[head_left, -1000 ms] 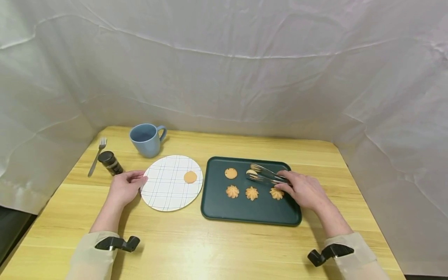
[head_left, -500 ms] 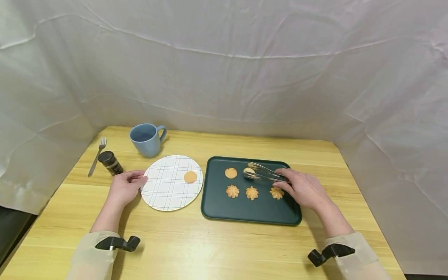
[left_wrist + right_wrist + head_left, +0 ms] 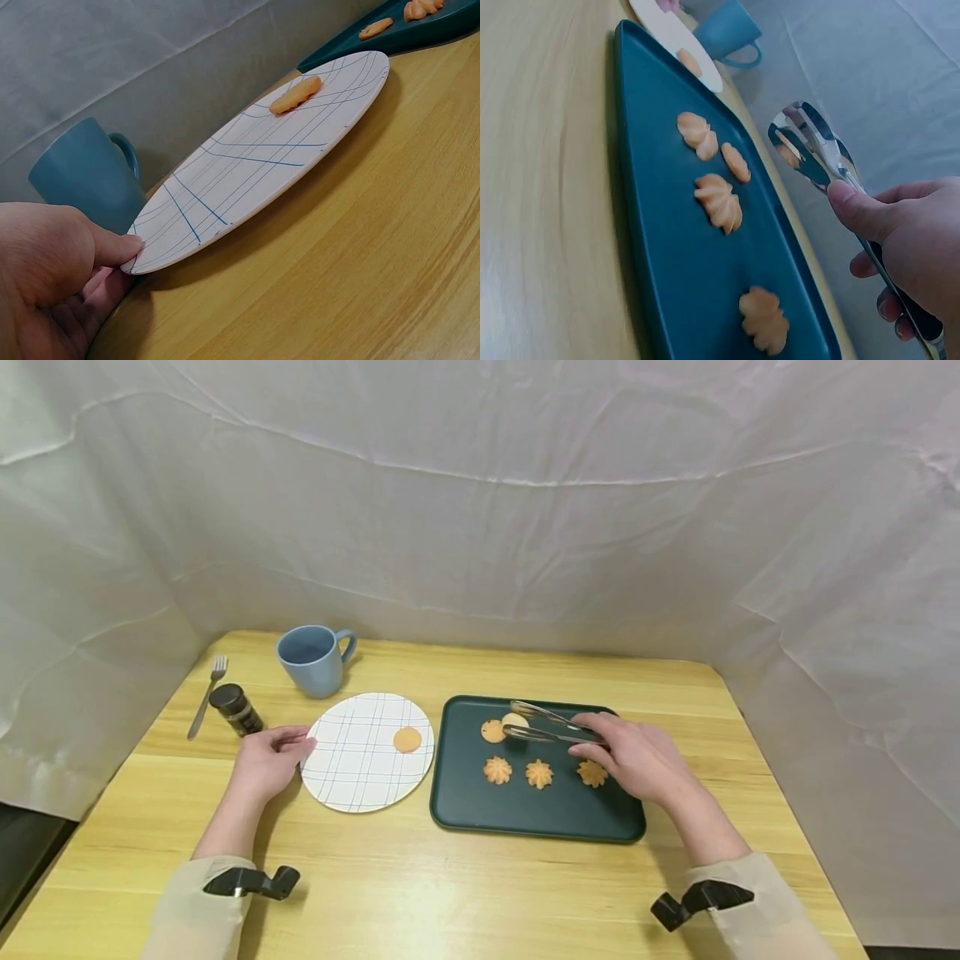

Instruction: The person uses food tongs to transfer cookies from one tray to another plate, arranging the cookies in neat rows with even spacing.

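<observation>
My right hand (image 3: 603, 742) grips metal tongs (image 3: 543, 728) above the far side of a dark green tray (image 3: 525, 814). The tong tips pinch a pale round cookie (image 3: 514, 720), just over a flat round cookie (image 3: 492, 732) lying on the tray. Three flower-shaped cookies (image 3: 538, 773) sit in a row nearer me. In the right wrist view the tongs (image 3: 810, 150) hang over the tray (image 3: 667, 285). My left hand (image 3: 294, 748) holds the left rim of a white checked plate (image 3: 352, 768), thumb on top (image 3: 112, 246). One round cookie (image 3: 407, 739) lies on the plate.
A blue mug (image 3: 313, 658) stands behind the plate. A small dark jar (image 3: 236, 708) and a fork (image 3: 207, 695) lie at the far left of the wooden table (image 3: 465, 893). White cloth walls close in the back and sides.
My right hand has carried the tongs and the pale cookie leftward across the tray, toward the plate. My left hand and the plate have stayed still.
</observation>
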